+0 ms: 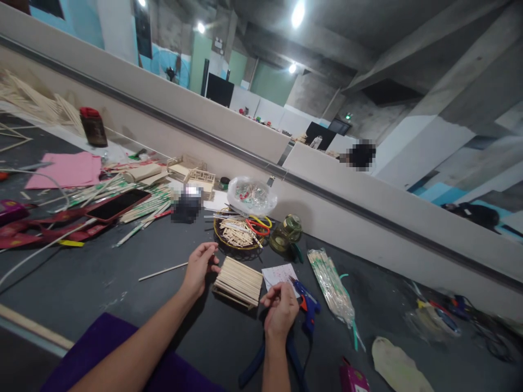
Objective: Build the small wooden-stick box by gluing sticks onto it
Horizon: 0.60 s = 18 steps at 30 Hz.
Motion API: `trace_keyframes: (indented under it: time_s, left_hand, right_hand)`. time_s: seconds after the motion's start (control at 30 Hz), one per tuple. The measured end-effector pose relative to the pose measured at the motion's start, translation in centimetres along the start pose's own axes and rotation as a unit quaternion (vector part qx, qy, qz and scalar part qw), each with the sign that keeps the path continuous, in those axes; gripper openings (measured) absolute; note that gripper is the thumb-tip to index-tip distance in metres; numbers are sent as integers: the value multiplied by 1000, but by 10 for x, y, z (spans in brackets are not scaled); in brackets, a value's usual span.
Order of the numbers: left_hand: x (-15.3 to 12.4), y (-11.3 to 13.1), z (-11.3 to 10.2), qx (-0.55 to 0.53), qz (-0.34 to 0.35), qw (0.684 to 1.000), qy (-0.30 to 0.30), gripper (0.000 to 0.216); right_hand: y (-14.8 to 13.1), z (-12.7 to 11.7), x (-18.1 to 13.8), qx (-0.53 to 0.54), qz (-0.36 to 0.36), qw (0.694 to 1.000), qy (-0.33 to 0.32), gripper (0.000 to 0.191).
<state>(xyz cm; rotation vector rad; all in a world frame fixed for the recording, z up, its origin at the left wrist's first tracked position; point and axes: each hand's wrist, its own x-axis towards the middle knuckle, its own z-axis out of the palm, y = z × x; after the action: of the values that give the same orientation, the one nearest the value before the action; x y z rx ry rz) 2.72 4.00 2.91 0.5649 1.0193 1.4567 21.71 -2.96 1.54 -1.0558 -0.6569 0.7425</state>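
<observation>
A small model of pale wooden sticks (238,279), with a slatted top laid side by side, rests on the dark table between my hands. My left hand (201,268) is at its left edge, fingers loosely bent and apart, with nothing visible in them. On the other side, my right hand (281,309) hovers by the model's right corner, its fingers curled but apart and no object showing. A blue glue gun (307,305) lies just right of that hand, over a white patterned paper (279,276). Blue-handled pliers (254,363) are partly hidden under my right forearm.
Behind the model stands a basket of short sticks (237,233), near a plastic-lined bowl (251,195) and a green glass jar (291,227). One loose stick (163,271) lies left. Bundled sticks (332,286) lie right; a phone (118,206) lies far left. A low partition (347,212) runs behind.
</observation>
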Motion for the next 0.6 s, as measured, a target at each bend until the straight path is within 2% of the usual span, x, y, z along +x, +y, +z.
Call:
trace_keyframes:
  time_s: [0.6]
  left_hand:
    - [0, 1, 0, -6, 9, 1000, -19, 33]
  right_hand:
    - [0, 1, -2, -6, -12, 1000, -11, 33]
